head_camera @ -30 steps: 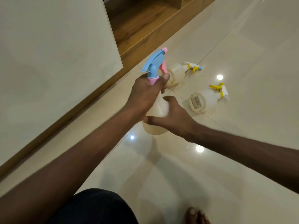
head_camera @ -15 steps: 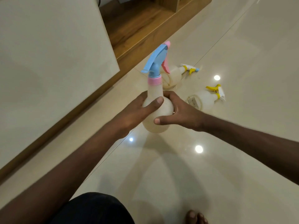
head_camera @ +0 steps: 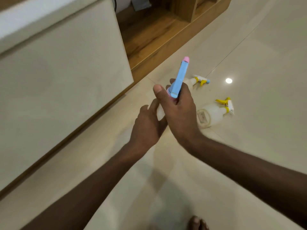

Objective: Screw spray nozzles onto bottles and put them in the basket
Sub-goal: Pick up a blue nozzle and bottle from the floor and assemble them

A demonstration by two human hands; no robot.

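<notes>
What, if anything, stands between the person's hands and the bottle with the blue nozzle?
Nothing visible. The right hand wraps the neck just under the blue nozzle, and the left hand touches the bottle body lower down. The basket is not in view.

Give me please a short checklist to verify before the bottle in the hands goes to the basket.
1. Right hand grips the neck under the blue nozzle: ok.
2. Left hand supports the held bottle: ok.
3. Nozzle screwed fully tight: cannot tell, the collar is covered.
4. Basket in view to receive it: not ok, none visible.
5. Two yellow-trigger bottles, near and far, lying on the floor, out of the way: ok.
</notes>
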